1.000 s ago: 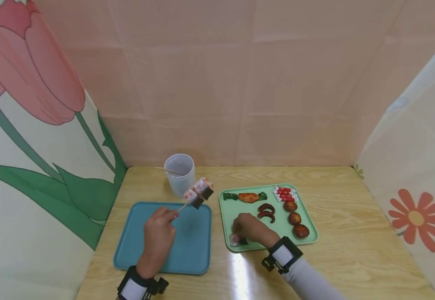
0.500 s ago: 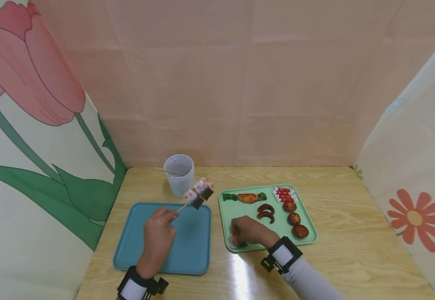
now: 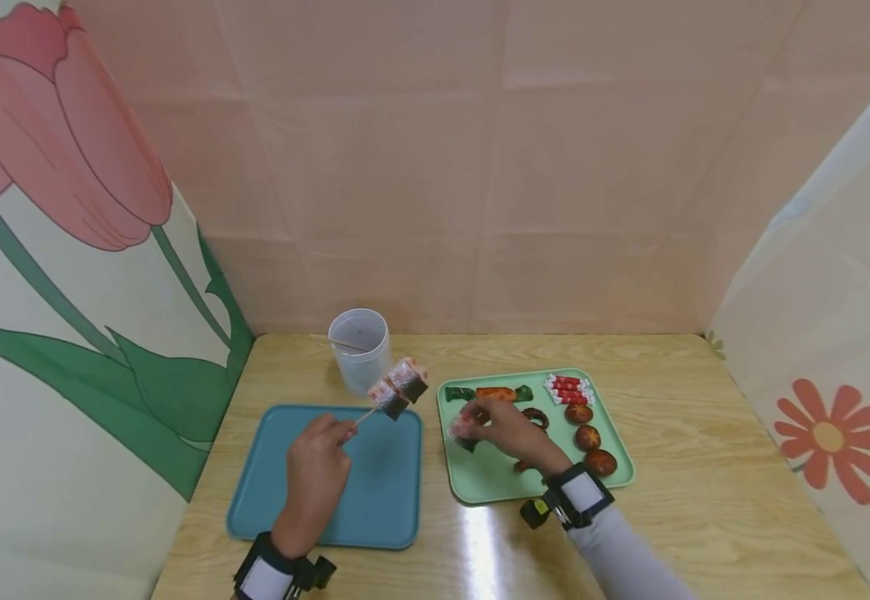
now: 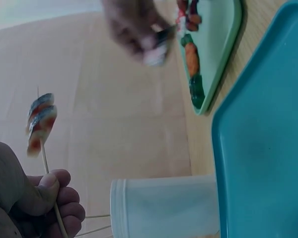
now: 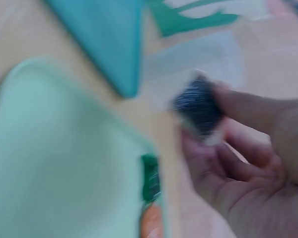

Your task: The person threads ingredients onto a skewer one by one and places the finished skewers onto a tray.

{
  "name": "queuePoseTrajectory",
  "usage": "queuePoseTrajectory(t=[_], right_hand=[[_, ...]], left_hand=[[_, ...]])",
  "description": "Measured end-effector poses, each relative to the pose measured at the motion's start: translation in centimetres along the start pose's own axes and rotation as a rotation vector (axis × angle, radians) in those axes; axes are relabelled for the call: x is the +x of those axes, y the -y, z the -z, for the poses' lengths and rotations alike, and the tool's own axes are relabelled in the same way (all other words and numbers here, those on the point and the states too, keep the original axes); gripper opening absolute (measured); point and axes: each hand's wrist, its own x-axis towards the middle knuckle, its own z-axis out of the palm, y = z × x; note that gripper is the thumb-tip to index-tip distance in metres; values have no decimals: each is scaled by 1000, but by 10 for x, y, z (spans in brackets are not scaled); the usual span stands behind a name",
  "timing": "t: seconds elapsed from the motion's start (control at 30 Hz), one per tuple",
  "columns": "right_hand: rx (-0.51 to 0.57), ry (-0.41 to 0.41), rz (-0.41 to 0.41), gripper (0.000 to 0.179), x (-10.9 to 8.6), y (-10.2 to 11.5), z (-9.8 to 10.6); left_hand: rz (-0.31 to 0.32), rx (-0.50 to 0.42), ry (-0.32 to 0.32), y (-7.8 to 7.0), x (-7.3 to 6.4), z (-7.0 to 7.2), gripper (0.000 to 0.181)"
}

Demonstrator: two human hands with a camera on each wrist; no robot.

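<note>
My left hand (image 3: 318, 475) pinches a thin wooden skewer (image 4: 45, 161) above the blue tray. Two chunks of fish (image 3: 399, 387) with dark skin and pinkish-white flesh are threaded on it, and its tip sticks out past them. Between the thumb and fingers of my right hand (image 3: 508, 429) is another fish piece (image 5: 197, 106), its dark skin side showing in the right wrist view. That hand is over the left part of the green tray (image 3: 495, 490) and covers some of the food there.
The blue tray (image 3: 382, 504) lies at left, with a white cup (image 3: 363, 367) of skewers behind it. On the green tray are an orange-and-green skewer-like piece (image 3: 498, 393), red-and-white sticks (image 3: 572, 388), curled brown tentacles (image 3: 536, 417) and several mushroom caps (image 3: 588, 437).
My right hand has lifted the fish piece from the green tray's near left corner and moved away from me, up over the tray. The left hand and skewer have stayed in place.
</note>
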Motion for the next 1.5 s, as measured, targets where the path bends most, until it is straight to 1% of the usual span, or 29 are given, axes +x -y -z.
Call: queuePoseTrajectory(t=[0.07,0.13,0.23,0.3,0.43,0.57,0.8,0.97,1.13,1.3,1.5], right_hand=[[138,-69,-7,27,3,10,9],[263,-132,-36,35,3,22,19],[417,-194,-58,45,3,43,36],[464,-228,-63,48,3,55,46],[528,-246,-24,46,4,72,61],[544,-248,13,44,3,81,68],[557,-264,18,44,1,84,72],[567,-259,40,43,1,84,71],[534,-252,62,43,-2,85,70],[496,-261,54,41,-3,84,63],[478,-223,67,41,-2,84,46]], left_hand=[[-5,-5,4,0,-1,-1,38],[-10,-7,12,0,-1,-2,39],[-11,-6,26,-1,-1,-3,38],[-12,0,38,-2,-1,-4,37],[-17,8,56,-5,2,-4,36],[-13,6,57,-8,5,-3,37],[-13,5,47,-7,6,-2,38],[2,8,59,-7,5,-4,36],[12,9,81,-8,4,-4,34],[8,11,98,-9,3,-5,34],[-39,4,91,-12,2,-7,32]])
